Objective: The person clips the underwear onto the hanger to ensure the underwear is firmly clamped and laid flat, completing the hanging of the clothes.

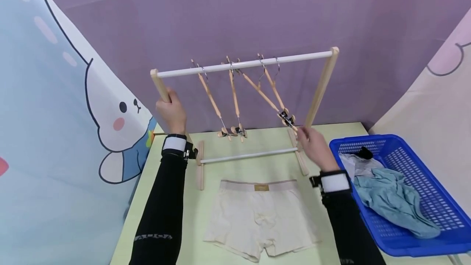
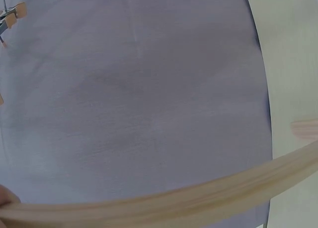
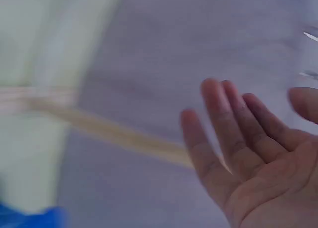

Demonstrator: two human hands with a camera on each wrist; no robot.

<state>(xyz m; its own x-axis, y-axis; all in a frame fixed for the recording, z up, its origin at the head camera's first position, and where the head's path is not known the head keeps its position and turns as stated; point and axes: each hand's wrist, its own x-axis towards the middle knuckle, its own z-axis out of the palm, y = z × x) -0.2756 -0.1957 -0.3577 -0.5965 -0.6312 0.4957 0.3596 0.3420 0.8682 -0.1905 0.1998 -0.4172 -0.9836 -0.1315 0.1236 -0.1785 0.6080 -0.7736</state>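
Note:
A small garment rack with a white top rail [image 1: 294, 58] and pale wooden posts stands on the table. With my left hand [image 1: 173, 111] I grip its left post [image 2: 164, 208], below the top corner. My right hand [image 1: 314, 144] is beside the lower right post [image 1: 321, 87], at the clip end of a hanger. In the right wrist view its fingers [image 3: 238, 133] are extended, thumb apart, with nothing between them. Several wooden clip hangers [image 1: 209, 95] hang tilted from the rail. White boxer briefs [image 1: 257, 220] lie flat in front of the rack.
On the right is a blue plastic basket [image 1: 434, 183] with a teal garment [image 1: 397, 199] and a pale grey cloth [image 1: 358, 165] inside. A purple curtain [image 1: 235, 15] hangs behind the rack. The rack's lower rail [image 1: 250, 156] crosses just above the pale green tabletop [image 1: 191, 216].

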